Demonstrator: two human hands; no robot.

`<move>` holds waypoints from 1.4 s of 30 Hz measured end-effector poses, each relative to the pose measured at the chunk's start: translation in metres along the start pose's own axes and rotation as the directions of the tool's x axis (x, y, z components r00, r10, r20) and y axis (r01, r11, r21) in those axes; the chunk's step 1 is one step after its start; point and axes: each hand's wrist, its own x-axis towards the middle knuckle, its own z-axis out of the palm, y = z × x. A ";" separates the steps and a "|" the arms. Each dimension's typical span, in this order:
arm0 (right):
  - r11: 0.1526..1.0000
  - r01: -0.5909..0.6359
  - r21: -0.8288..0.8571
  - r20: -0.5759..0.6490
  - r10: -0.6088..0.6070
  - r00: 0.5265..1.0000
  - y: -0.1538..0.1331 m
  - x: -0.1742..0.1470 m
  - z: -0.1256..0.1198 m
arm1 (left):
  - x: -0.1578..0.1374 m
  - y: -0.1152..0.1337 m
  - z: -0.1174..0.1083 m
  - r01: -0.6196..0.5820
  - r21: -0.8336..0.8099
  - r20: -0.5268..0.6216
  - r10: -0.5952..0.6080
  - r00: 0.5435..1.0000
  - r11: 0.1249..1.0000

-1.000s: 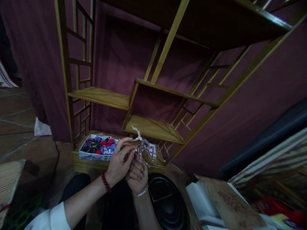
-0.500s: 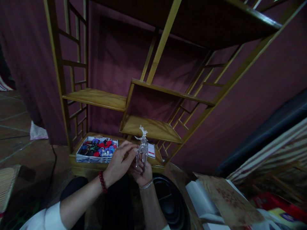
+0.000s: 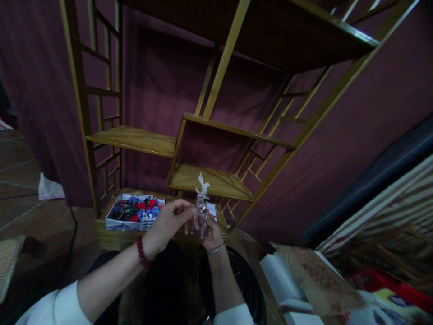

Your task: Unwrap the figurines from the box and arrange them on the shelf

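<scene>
A clear, glass-like deer figurine (image 3: 201,206) with branching antlers stands upright between my two hands, in front of the wooden shelf unit. My left hand (image 3: 172,222), with a dark red bead bracelet at the wrist, pinches the figurine's side between thumb and fingers. Behind and to the right of it, my right hand (image 3: 214,235) has its fingers curled against the figurine; a thin silvery bracelet circles that wrist. The figurine hides part of the right fingers. Left of my hands, a box (image 3: 135,225) of red, blue and black trinkets rests on the unit's base.
The stepped wooden shelf (image 3: 209,179) rises just beyond my hands. A phone-like white screen (image 3: 212,209) lies on the base behind them. Below right is a black round object (image 3: 248,282). White boxes (image 3: 284,282) and a patterned brown sheet (image 3: 318,275) lie at the right.
My right hand has shifted right and turned, now behind the figurine's side rather than under it. The figurine has rotated slightly in my fingers. The view has shifted a little.
</scene>
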 end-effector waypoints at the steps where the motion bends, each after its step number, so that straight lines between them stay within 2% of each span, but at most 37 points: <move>1: 1.000 0.004 0.005 -0.013 -0.004 1.000 -0.001 0.000 0.000 | 0.000 0.001 0.000 0.007 -0.040 0.015 -0.007 1.000 0.999; 4: 1.000 0.005 -0.003 -0.041 -0.005 0.999 -0.005 0.001 0.001 | -0.002 0.003 -0.002 0.061 -0.150 0.054 -0.053 0.997 0.987; 8: 0.997 0.019 -0.070 0.009 -0.018 1.000 -0.015 0.002 0.003 | -0.004 0.006 -0.003 0.150 -0.224 0.085 -0.134 0.987 0.963; 17: 0.976 0.049 -0.212 0.171 -0.013 0.985 -0.039 0.005 0.003 | -0.010 0.015 0.000 0.186 -0.199 0.220 -0.141 0.965 0.962; 23: 0.942 0.101 -0.319 0.252 -0.018 0.968 -0.059 0.003 0.006 | -0.009 0.017 0.004 0.233 -0.229 0.262 -0.171 0.950 0.945; 31: 0.929 0.156 -0.337 0.138 -0.116 0.984 -0.077 -0.005 0.021 | -0.001 0.032 0.012 0.156 -0.221 0.284 -0.090 0.955 0.963; 37: 0.923 0.221 -0.316 0.158 -0.178 0.971 -0.093 -0.011 0.036 | 0.001 0.043 0.019 0.103 -0.175 0.324 -0.042 0.945 0.979; 40: 0.863 0.302 -0.406 0.093 -0.290 0.953 -0.098 -0.012 0.043 | 0.004 0.046 0.023 0.069 -0.167 0.310 -0.014 0.951 0.983; 42: 0.771 0.388 -0.505 0.014 -0.442 0.897 -0.101 -0.013 0.045 | 0.008 0.048 0.025 0.060 -0.173 0.294 -0.006 0.956 0.983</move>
